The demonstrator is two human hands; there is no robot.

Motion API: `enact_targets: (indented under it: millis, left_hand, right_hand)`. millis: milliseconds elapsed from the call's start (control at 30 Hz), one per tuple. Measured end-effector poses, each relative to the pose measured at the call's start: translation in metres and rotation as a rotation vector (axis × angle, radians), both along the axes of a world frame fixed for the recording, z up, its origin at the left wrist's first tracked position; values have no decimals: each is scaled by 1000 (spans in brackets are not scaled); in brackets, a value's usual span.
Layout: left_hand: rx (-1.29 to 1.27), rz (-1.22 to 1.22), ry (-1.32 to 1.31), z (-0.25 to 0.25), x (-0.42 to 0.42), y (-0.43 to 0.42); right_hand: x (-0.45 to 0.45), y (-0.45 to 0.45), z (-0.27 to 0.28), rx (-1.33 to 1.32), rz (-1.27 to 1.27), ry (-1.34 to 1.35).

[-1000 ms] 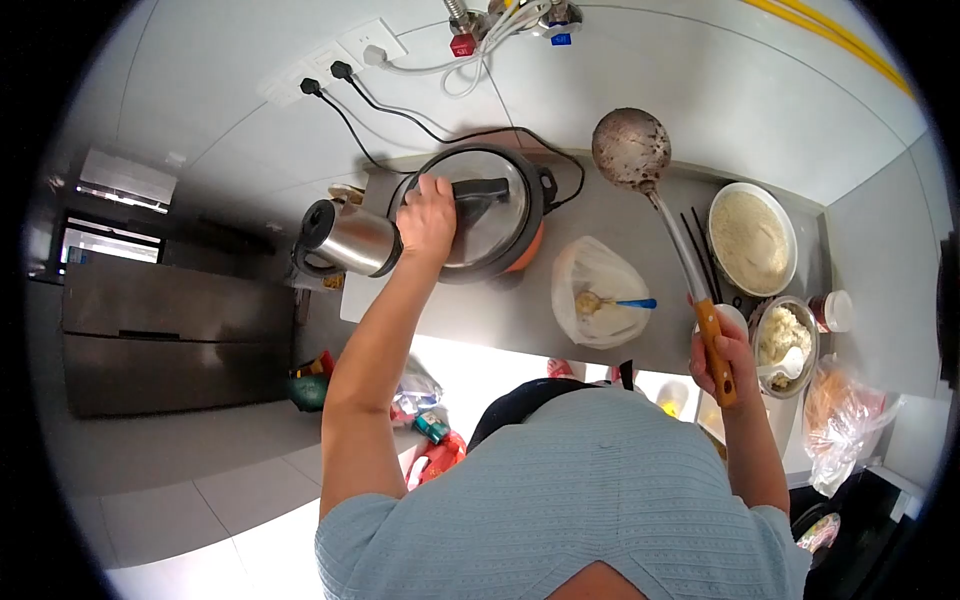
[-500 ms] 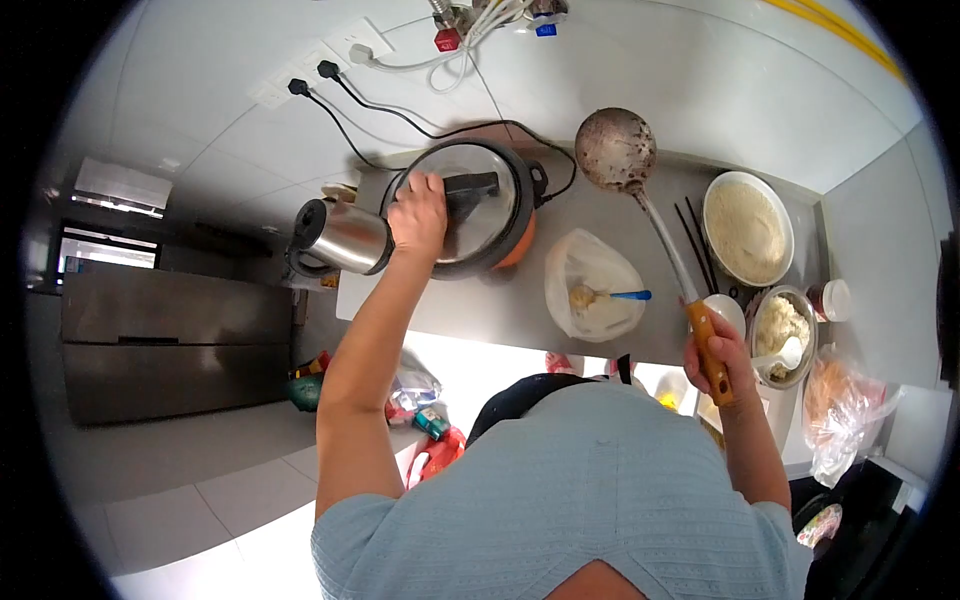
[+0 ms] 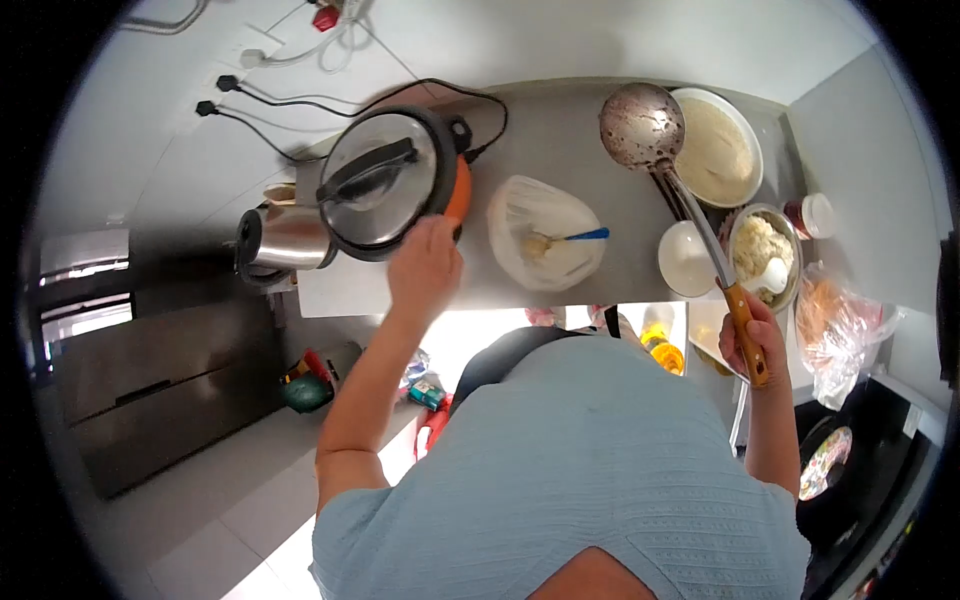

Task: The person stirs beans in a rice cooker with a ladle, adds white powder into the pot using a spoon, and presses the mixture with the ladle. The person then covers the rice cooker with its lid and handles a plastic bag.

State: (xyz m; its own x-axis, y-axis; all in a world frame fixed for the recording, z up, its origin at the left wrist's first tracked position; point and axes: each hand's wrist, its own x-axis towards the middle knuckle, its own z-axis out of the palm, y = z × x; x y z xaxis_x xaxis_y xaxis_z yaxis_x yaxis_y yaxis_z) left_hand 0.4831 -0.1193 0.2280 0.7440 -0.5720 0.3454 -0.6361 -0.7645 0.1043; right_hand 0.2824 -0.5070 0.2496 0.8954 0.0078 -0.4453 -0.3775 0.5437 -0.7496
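A long metal ladle [image 3: 708, 218] with a stained round bowl and a wooden handle is in my right hand [image 3: 757, 335], whose fingers wrap round the handle. Its bowl hangs above the counter, overlapping the bowl of flour-like powder [image 3: 725, 160]. My left hand [image 3: 425, 268], smeared by motion, is at the front edge of the electric cooker [image 3: 458, 190]; I cannot tell whether it touches the rim. The cooker's metal lid [image 3: 410, 200] with its black handle is on. Right of it lies a plastic-covered bowl [image 3: 515, 225] with a blue-handled spoon [image 3: 587, 235].
A steel kettle [image 3: 297, 238] stands left of the cooker, whose cord runs to wall sockets. At right are a white bowl [image 3: 685, 260], a metal bowl of pale crumbly food [image 3: 760, 245] with a white spoon, a jar [image 3: 815, 216] and a plastic bag [image 3: 835, 330].
My left hand has left the lid handle and come down to the cooker's front edge. My right hand has moved the ladle slightly right relative to the counter. The view has shifted too.
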Motion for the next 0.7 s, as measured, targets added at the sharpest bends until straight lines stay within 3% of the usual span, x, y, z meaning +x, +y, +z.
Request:
enact_targets:
  millis: [67,133,233,267,333,400,467,600,700]
  left_hand:
    - [-14,93,397,-34,-20,-8]
    - [-219,264,700,-62,-27,-15]
    - [-269,350,741,-73,-32,-31]
    - [-267,328,753,-73,-34,-34]
    - [-142,112,444,-64,-37,-43]
    - [-148,40,478,-64,-38,-61]
    - [-62,-284,633,-72,-38,-87]
    - [-250,-255,1389,-134,-44,-155]
    - [-367,-433,1583,-198,-54,-187]
  right_hand:
    - [-18,-13,-2,-39,-19,18]
    - [-38,-24,-5,-57,-14,42]
    - [-66,-30,-4,-68,-96,103]
    - [-73,-31,-3,-59,-116,134]
    - [-84,-30,0,-61,-153,160]
    - [-90,-28,2,-69,-178,153]
    - [-94,-27,4,-81,-200,161]
    - [-97,-27,5,-45,-219,142]
    - [-97,-28,5,-23,-226,125]
